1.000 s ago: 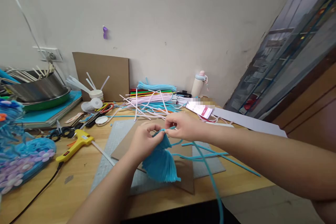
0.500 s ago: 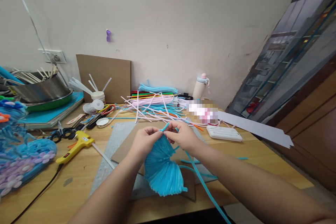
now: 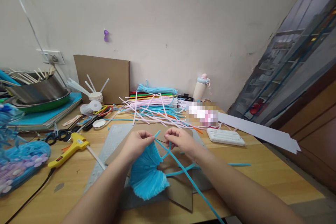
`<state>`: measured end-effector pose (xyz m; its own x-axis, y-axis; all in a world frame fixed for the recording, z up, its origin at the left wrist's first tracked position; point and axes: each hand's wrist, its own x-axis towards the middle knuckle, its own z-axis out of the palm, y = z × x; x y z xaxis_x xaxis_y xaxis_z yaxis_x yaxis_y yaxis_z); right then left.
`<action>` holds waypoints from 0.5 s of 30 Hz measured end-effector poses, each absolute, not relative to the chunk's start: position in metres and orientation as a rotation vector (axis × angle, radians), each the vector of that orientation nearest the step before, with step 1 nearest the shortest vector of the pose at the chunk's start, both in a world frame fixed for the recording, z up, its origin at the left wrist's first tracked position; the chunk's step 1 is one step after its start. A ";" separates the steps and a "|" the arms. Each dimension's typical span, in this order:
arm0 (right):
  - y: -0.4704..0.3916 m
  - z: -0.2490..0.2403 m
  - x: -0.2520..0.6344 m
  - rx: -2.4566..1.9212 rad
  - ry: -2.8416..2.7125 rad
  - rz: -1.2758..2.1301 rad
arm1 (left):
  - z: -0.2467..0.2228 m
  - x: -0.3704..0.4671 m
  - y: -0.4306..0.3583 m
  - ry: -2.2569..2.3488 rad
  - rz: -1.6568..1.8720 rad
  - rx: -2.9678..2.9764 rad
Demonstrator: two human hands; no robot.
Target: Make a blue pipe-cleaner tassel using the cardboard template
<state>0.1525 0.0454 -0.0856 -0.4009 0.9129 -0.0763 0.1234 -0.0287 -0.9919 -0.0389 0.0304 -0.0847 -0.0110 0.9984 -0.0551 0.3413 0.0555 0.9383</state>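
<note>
A fan-shaped piece of bright blue pipe cleaners [image 3: 147,175] hangs from my left hand [image 3: 138,144], whose thumb and fingers pinch its top corner. A short blue tip pokes up past that pinch. From the same corner a long blue pipe cleaner [image 3: 191,179] runs down to the right, passing in front of my right hand's fingertips. My right hand [image 3: 182,142] is closed, a little apart from the left, with thumb and forefinger together. A curved blue strand below its fingers leads back to the fan's edge; the fingers partly hide the strand's end.
Under the work lie a cardboard piece [image 3: 181,192] and a grey cutting mat [image 3: 101,159]. At left are a yellow glue gun [image 3: 69,150], scissors [image 3: 61,134] and a blue flowered piece [image 3: 26,159]. Behind lie piled pipe cleaners [image 3: 154,103]; a white box [image 3: 225,136] sits at right.
My hands were together at the fan's top corner; now my right hand has drawn away to the right. The long pipe cleaner now crosses between them, and the fan has shifted left.
</note>
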 end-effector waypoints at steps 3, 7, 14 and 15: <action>0.065 -0.092 0.172 -1.151 -1.607 1.497 | -0.081 -0.051 0.035 1.512 0.887 1.415; 0.088 -0.102 0.193 -1.228 -1.667 1.371 | -0.076 -0.068 0.040 1.513 0.839 1.397; 0.080 -0.105 0.222 -1.267 -2.132 1.349 | -0.082 -0.080 0.047 1.529 0.828 1.420; 0.076 -0.105 0.224 -1.269 -2.240 1.310 | -0.084 -0.080 0.047 1.527 0.832 1.426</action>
